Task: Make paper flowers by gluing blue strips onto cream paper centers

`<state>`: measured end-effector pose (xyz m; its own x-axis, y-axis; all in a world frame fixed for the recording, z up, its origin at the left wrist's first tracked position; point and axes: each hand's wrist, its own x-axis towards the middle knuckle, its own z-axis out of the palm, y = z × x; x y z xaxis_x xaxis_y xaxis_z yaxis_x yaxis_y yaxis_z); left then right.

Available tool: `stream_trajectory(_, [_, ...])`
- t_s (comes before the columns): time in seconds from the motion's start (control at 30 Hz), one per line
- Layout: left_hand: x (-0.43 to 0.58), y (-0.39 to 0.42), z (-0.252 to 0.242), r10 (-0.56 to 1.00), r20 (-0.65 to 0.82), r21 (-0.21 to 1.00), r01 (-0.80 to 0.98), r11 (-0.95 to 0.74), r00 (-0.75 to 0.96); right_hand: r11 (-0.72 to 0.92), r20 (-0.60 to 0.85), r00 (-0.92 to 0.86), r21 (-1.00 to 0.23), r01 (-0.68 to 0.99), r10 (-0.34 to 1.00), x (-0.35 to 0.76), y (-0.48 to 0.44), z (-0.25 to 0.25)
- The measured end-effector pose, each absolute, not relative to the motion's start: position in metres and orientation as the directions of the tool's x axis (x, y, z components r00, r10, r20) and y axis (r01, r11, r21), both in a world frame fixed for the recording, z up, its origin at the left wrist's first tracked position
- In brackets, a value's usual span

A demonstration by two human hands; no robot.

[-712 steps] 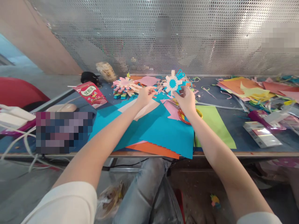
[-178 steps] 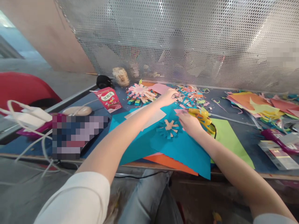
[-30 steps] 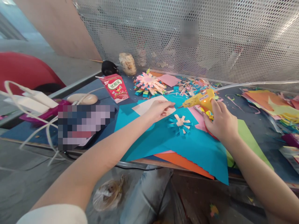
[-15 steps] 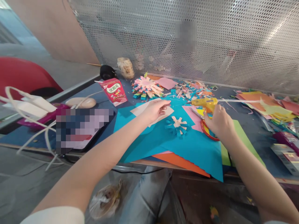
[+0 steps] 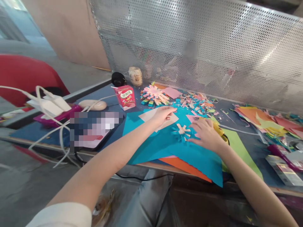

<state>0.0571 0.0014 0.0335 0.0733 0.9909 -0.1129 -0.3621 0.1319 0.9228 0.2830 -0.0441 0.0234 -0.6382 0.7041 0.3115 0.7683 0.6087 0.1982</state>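
My left hand (image 5: 165, 116) is closed in a pinch over a pale pink paper sheet (image 5: 148, 117); whatever sits between the fingertips is too small to make out. My right hand (image 5: 205, 134) is empty, fingers spread, reaching beside a small fringed paper flower (image 5: 183, 131) with pale pink and blue petals. That flower lies on blue paper (image 5: 151, 148). Just behind the right hand a yellow glue gun (image 5: 219, 131) rests on the table, partly covered by the hand. The scissors are hidden from view.
A larger layered paper flower (image 5: 155, 94) and a heap of paper clippings (image 5: 197, 102) lie at the back. On the left are a pink drink carton (image 5: 126, 97), a tablet (image 5: 97, 129) and white cables (image 5: 62, 123). Coloured sheets (image 5: 260, 118) are piled right. Perforated metal (image 5: 213, 47) stands behind.
My right hand has let go of the yellow glue gun, which now lies on the table. It has opened and moved left toward the small flower. My left hand keeps its pinch.
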Motion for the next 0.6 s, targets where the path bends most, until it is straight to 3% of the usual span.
stream_trajectory(0.13, [0.057,0.007,0.026,0.993,-0.085,0.915,-0.389,0.11,0.081,0.764,0.249,-0.807,0.266,0.588,0.535,0.264,-0.053,0.019])
stream_trajectory(0.2, [0.058,0.011,0.022,0.994,-0.073,0.91,-0.404,0.099,0.078,0.789,0.304,-0.804,0.205,0.579,0.511,0.263,-0.053,0.019])
stream_trajectory(0.27, [0.058,0.015,0.018,0.996,-0.069,0.904,-0.418,0.089,0.062,0.793,0.411,-0.728,0.019,0.609,0.549,0.266,-0.05,0.022])
stream_trajectory(0.33, [0.057,0.019,0.015,0.997,-0.071,0.896,-0.437,0.076,0.028,0.726,0.535,-0.52,-0.305,0.616,0.666,0.271,-0.046,0.026])
stream_trajectory(0.4, [0.056,0.023,0.014,0.997,-0.073,0.884,-0.464,0.06,-0.01,0.558,0.508,-0.236,-0.713,0.424,0.828,0.276,-0.041,0.031])
stream_trajectory(0.43, [0.055,0.024,0.014,0.997,-0.073,0.877,-0.478,0.052,-0.026,0.452,0.43,-0.137,-0.851,0.268,0.892,0.277,-0.038,0.034])
stream_trajectory(0.5, [0.053,0.026,0.014,0.996,-0.067,0.864,-0.503,0.031,-0.053,0.25,0.25,-0.097,-0.968,-0.016,0.963,0.277,-0.032,0.037])
stream_trajectory(0.6, [0.05,0.027,0.016,0.996,-0.048,0.855,-0.518,-0.001,-0.081,0.031,0.075,-0.158,-0.964,-0.266,0.985,0.271,-0.027,0.038])
